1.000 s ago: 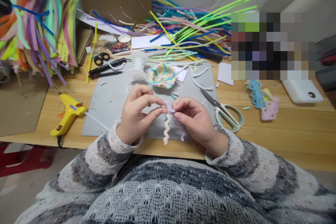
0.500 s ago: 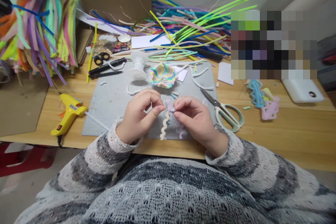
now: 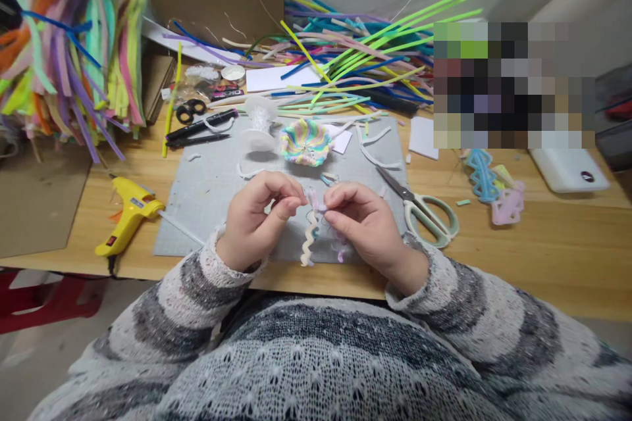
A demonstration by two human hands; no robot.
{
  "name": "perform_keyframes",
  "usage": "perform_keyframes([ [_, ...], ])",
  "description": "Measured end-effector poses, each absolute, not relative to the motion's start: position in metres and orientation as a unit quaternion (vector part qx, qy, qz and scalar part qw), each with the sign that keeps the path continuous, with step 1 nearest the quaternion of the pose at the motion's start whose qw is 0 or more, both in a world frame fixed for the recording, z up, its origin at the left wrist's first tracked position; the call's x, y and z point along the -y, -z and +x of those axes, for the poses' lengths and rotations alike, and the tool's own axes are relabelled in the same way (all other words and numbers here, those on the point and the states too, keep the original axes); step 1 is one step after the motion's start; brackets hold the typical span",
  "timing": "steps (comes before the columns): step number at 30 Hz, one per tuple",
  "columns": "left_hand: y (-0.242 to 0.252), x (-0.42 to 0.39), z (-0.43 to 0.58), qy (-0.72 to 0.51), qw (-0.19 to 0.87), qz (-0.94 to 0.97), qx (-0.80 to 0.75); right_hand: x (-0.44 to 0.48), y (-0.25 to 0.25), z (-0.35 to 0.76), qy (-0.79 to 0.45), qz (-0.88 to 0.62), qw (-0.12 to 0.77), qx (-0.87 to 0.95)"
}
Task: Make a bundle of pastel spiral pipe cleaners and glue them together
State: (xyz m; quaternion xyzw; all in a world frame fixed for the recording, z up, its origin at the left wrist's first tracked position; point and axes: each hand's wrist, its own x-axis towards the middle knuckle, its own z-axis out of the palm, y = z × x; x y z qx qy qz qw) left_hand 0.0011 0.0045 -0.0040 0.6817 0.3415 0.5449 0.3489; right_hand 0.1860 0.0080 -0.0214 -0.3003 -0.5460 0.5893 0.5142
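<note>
Between my two hands hangs a small bundle of bent pipe cleaners, with a cream wavy pipe cleaner dangling lowest and a lilac piece at the top. My right hand pinches the lilac pipe cleaner between thumb and forefinger. Thumb and fingertips of my left hand are pressed together just left of it; whatever lies in that pinch is too small to make out. Below my right fingers dangles a curly lilac strand. A ruffled pastel pipe-cleaner flower sits on the grey cutting mat beyond my hands.
Scissors lie right of my right hand, and a yellow glue gun lies left. A clear spool stands behind my left hand. Loose pipe cleaners pile at the back. Blue and pink zigzag pieces lie at right.
My left fingertips have drawn slightly left, away from the lilac piece. My right hand has shifted a little to the left, still pinching. Everything else stays put.
</note>
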Motion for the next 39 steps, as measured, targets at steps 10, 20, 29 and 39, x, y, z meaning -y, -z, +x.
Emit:
perform_keyframes([
  [10, 0.004, -0.004, 0.000, -0.547, 0.316, 0.683, -0.367, -0.007, 0.020, 0.185, -0.618, -0.320, 0.477, 0.537],
  [20, -0.006, -0.004, 0.002, -0.569, 0.394, 0.639, -0.336, -0.009, 0.019, 0.186, -0.686, -0.309, 0.373, 0.543],
  [29, -0.005, -0.006, 0.003, -0.509, 0.418, 0.606, -0.446, -0.009, 0.015, 0.189, -0.720, -0.276, 0.425, 0.474],
  [39, 0.000, -0.020, -0.009, -0.357, 0.176, 0.712, -0.579, -0.013, 0.012, 0.187, -0.757, -0.315, 0.469, 0.330],
])
